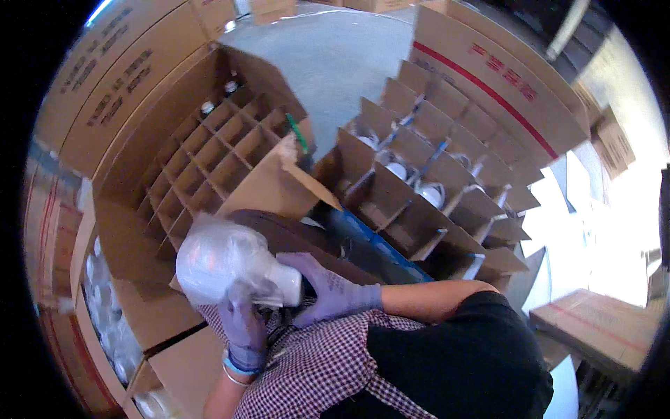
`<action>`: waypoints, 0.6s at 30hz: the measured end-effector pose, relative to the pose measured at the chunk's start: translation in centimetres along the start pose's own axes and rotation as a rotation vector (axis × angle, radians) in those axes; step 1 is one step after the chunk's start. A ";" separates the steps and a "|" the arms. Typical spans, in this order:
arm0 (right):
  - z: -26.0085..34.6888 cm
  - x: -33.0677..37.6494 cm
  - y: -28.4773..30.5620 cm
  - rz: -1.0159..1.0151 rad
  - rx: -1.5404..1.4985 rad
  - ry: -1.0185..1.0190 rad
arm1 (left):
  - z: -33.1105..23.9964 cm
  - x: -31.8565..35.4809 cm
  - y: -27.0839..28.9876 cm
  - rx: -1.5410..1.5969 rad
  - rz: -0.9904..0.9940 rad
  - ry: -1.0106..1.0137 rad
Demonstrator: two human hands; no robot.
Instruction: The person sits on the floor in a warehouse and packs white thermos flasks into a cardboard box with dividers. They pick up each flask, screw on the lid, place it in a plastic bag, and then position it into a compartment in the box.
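A large white bulb-shaped item point(220, 255), wrapped in clear plastic film, lies sideways in front of my body. Its wide rounded end points left and its narrower white end point(286, 281) points right. My left hand point(244, 320), in a pale purple glove, is closed against its underside near the neck. My right hand point(328, 290), gloved alike, grips the narrow end, thumb on top. Some of the right fingers are hidden behind the item. Beyond it stands an open carton with a grid of cardboard dividers point(209, 150); dark bottles with white caps point(207, 107) sit in its far cells.
To the right, another open carton has tall dividers point(412, 199) with plastic-wrapped white items point(431, 194) inside. A carton at the lower left holds several clear-wrapped items point(105, 300). Closed cartons point(593, 325) are at the right; stacked cartons point(132, 70) stand at the back left.
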State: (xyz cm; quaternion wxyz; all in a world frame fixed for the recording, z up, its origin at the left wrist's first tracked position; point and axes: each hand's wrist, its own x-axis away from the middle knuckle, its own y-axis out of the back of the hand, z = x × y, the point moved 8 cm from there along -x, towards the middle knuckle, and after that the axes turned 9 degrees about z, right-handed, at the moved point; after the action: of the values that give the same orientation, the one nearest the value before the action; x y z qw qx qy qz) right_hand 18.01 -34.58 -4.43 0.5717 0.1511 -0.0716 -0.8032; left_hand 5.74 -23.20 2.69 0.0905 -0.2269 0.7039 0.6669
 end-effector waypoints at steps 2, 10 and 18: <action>-1.1 1.0 0.8 -0.122 -0.150 -0.084 | -1.5 -4.1 0.6 0.414 0.041 0.154; -0.4 9.7 11.4 -0.599 -0.110 0.071 | -18.8 -8.1 -1.6 0.813 0.853 -0.638; 9.3 31.3 27.2 -0.923 0.593 -0.522 | -8.6 -8.2 -3.4 0.953 0.781 -0.303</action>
State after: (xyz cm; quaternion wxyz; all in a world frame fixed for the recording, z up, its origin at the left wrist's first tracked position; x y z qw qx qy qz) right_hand 29.92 -73.71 7.12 0.0615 0.1173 -0.3574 -0.9245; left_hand 15.94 -30.05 3.95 0.0303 0.2089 0.9339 0.2887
